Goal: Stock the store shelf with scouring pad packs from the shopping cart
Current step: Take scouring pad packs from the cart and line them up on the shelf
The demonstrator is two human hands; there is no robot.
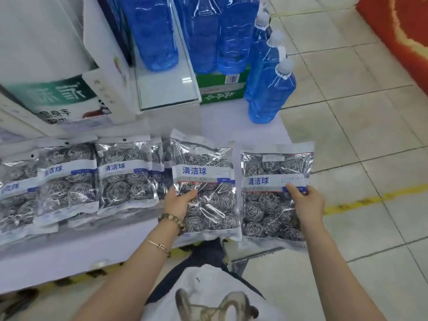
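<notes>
You are looking down at your 2 hands, each holding 1 scouring pad pack in the centre of the frame. Your left hand (179, 202) grips the left edge of the left-hand pack (205, 181), thumb curled over the front and fingers hidden behind it. Your right hand (305, 202) pinches the right edge of the right-hand pack (273, 200) in the same way, thumb on the front.

Both packs have their long axis running up and down the frame. The white header strip is at the far end and the printed blue label reads upright to you. The left-hand pack leans slightly, its top tipped toward the left. The 2 sit side by side; whether their edges touch cannot be told.

The left-hand pack hovers at the right end of a low white shelf (69, 258), just beside the shelved packs (125, 172). There, 3 packs lie face up in an overlapping row at centre left, pointing the same way, and edges of more show beneath and behind, too hidden to count. The right-hand pack is past the row, toward the tiled floor (359, 140).

Your left wrist wears 1 beaded bracelet (172, 220) and 1 thin gold bangle (159, 245). At upper centre stand blue liquid bottles (273, 96), 3 of them showing white caps.
</notes>
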